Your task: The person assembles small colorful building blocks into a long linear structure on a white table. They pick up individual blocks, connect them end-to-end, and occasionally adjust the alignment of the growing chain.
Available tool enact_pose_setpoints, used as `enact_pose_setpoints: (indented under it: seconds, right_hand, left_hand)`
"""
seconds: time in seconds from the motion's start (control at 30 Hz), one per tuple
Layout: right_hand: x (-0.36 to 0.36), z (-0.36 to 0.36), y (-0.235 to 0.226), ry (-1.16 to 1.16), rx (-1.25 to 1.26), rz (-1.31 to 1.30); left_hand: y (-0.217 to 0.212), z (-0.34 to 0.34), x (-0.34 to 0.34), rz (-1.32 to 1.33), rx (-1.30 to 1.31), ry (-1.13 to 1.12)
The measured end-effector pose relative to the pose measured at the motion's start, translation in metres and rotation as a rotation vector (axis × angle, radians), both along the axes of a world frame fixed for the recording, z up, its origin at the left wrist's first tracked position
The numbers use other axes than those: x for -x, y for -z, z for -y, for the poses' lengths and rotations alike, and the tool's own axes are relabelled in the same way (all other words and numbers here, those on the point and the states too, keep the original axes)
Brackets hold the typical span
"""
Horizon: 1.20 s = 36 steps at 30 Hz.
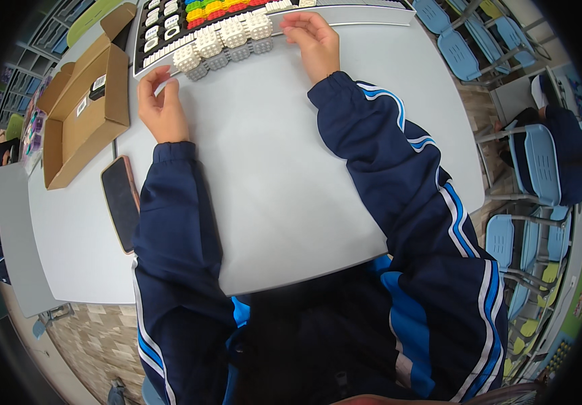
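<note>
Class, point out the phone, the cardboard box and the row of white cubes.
phone (121,204), head view, middle of its dark screen
cardboard box (85,131), head view, bare inner floor
row of white cubes (222,39), head view, a middle cube

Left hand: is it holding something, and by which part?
The left hand seems to pinch a small white piece between its fingers; which part cannot be told.

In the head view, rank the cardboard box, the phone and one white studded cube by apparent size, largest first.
1. Open cardboard box, clearly largest.
2. Phone, lying flat beside the left sleeve.
3. White studded cube, smallest.
The cube lies farther from the camera, so it looks somewhat smaller than it really is.
</note>
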State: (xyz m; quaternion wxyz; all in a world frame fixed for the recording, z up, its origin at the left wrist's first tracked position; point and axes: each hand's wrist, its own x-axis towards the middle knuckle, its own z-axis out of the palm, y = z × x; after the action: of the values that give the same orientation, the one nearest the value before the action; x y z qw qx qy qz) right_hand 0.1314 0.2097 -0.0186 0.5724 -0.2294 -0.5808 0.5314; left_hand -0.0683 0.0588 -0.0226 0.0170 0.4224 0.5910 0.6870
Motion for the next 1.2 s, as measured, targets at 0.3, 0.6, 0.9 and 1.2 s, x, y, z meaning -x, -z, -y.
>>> enact_pose_setpoints:
  seconds: [0.3,0.6,0.9,1.2]
  right_hand:
    - [0.004,0.001,0.002,-0.033,0.017,0.104]
    - [0.006,0.001,0.006,-0.088,0.010,0.089]
    - [0.003,0.007,0.004,-0.117,0.070,0.108]
    - [0.009,0.022,-0.001,-0.134,0.160,0.045]
  left_hand:
    - [-0.011,0.002,-0.020,0.078,0.207,0.063]
    - [-0.009,0.002,-0.018,0.147,0.171,0.113]
    - [-0.010,0.003,-0.030,0.268,0.127,0.180]
    - [-0.007,0.003,-0.039,0.297,0.116,0.189]
